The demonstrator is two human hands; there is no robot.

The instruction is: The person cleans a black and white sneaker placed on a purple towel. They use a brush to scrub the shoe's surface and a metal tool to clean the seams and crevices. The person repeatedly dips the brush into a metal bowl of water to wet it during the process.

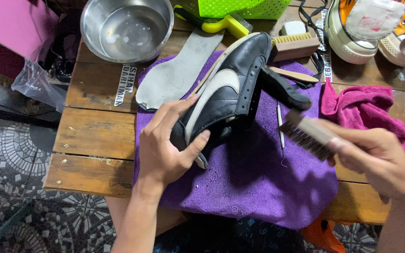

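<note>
A black leather shoe (233,89) with a white side stripe lies tilted on a purple towel (258,182) in the head view. My left hand (167,145) grips the shoe at its heel end, thumb on the side. My right hand (376,154) holds a wooden brush (308,133) with dark bristles, just right of the shoe and apart from it. The shoe's black tongue (284,89) flops out to the right.
A grey insole (174,75) lies beside a steel bowl (126,29) of water. A yellow-handled brush (221,23), a second wooden brush (294,47), a pink cloth (366,110), a thin hook tool (281,131), a green basket (240,7) and cream sneakers (366,28) crowd the wooden table (94,136).
</note>
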